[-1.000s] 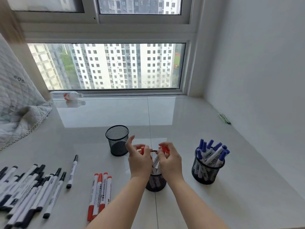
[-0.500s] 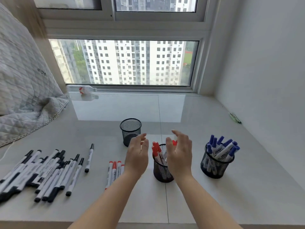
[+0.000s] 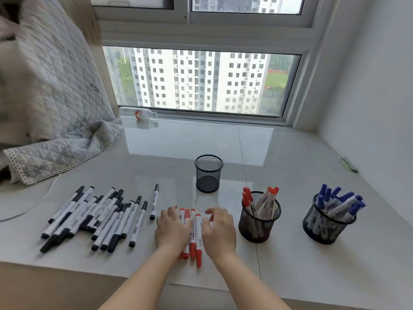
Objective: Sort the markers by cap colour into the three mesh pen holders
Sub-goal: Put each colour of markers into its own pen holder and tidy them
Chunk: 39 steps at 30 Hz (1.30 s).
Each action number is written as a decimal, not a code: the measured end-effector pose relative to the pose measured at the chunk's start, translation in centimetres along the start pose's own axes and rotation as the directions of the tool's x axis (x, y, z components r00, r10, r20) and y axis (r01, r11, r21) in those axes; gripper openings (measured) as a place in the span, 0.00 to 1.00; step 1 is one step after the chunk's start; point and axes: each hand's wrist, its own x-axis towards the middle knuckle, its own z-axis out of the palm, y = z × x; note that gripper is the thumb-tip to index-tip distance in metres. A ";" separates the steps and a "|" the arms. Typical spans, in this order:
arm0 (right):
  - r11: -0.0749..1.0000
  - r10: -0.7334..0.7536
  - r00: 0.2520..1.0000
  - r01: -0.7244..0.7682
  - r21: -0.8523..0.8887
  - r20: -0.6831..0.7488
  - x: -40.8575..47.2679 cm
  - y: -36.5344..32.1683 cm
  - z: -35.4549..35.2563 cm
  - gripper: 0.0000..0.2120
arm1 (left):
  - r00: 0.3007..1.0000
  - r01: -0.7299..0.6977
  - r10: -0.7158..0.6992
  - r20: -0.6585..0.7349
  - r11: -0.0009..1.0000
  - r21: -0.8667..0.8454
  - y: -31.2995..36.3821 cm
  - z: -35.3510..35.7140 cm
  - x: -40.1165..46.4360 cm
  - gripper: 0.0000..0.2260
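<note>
Several red-capped markers (image 3: 193,237) lie side by side on the white sill near its front edge. My left hand (image 3: 171,231) rests on their left side and my right hand (image 3: 220,232) on their right, fingers loosely bent, both touching the bunch. A mesh holder (image 3: 259,217) to the right holds several red-capped markers. Further right, another mesh holder (image 3: 328,220) is full of blue-capped markers. An empty mesh holder (image 3: 209,173) stands behind my hands. Many black-capped markers (image 3: 98,217) lie spread on the left.
A quilted grey blanket (image 3: 51,104) hangs over the sill's left end. A small bottle (image 3: 139,113) lies by the window frame. A green object (image 3: 348,164) sits along the right wall. A white cord (image 3: 33,204) runs left of the black markers.
Both hands left the red markers' holder and came down and left onto the red markers lying on the sill. The view has swung left.
</note>
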 end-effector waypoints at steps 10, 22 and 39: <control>0.904 0.207 0.957 -0.109 -0.412 0.202 1.7 -0.2 4.2 0.26 | 1.000 0.008 -0.008 -0.005 0.989 0.144 -2.1 -0.3 0.6 0.27; 0.898 0.284 0.900 -0.130 -0.420 0.330 1.9 -0.5 1.6 0.15 | 0.992 0.006 -0.033 0.123 0.977 0.214 -2.0 -1.3 0.4 0.21; 0.813 0.191 0.966 -0.055 0.580 -0.176 6.8 -0.9 -15.1 0.21 | 0.994 0.030 0.028 0.109 0.869 -0.494 2.1 -1.3 -0.8 0.05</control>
